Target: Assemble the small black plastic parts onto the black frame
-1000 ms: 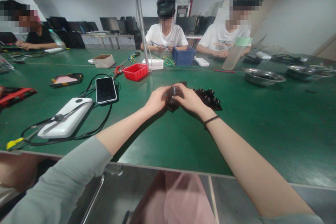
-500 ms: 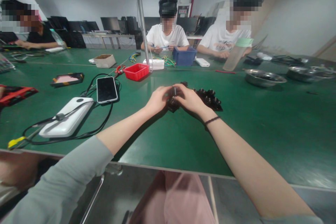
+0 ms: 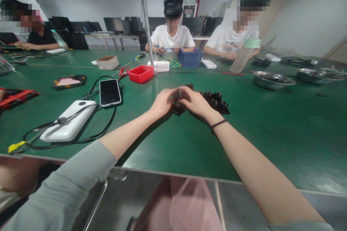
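Note:
On the green table [image 3: 173, 140] lies a black board-like piece [image 3: 217, 103] with several round, shiny-topped parts standing on it. My left hand [image 3: 164, 101] is curled, fingertips at the left end of this piece. From the other side my right hand [image 3: 195, 101] meets it, thumb and fingers closed around a small dark part with a grey edge [image 3: 179, 94]. Both hands touch this small part, just above the board's left end. My fingers and palms cover much of it, so its exact kind cannot be made out.
A white power bank [image 3: 71, 121] with black cables and a phone [image 3: 110, 92] lie left. Beyond are a red bin [image 3: 141, 74], a blue bin [image 3: 190, 58] and a cardboard box [image 3: 107, 62]. Right are metal bowls [image 3: 273, 83] and a bottle [image 3: 245, 57]. Co-workers sit across the table.

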`<action>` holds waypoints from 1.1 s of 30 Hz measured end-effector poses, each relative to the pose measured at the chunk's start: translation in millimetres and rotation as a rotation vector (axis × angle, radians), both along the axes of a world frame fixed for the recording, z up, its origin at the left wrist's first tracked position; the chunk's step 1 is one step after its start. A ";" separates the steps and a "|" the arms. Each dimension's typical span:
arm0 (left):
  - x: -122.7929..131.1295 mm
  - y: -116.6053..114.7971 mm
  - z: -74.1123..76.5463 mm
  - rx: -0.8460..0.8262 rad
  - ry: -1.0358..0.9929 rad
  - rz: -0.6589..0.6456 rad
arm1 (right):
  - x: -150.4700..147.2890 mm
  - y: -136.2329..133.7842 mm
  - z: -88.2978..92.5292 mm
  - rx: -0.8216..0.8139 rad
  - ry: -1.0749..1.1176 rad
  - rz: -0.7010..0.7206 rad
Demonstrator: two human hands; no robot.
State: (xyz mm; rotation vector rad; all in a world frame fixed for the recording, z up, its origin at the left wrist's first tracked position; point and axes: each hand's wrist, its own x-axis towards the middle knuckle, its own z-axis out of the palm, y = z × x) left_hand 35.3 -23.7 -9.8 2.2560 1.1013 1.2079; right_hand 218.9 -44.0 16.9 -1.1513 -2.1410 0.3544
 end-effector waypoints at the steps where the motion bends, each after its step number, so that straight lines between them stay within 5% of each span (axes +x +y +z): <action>1: 0.1 0.1 0.2 0.004 0.002 -0.004 | 0.2 0.2 -0.5 0.004 -0.001 0.001; 33: 1.6 8.1 -5.7 -0.007 -0.022 0.009 | -0.7 -0.3 0.4 0.024 -0.018 -0.026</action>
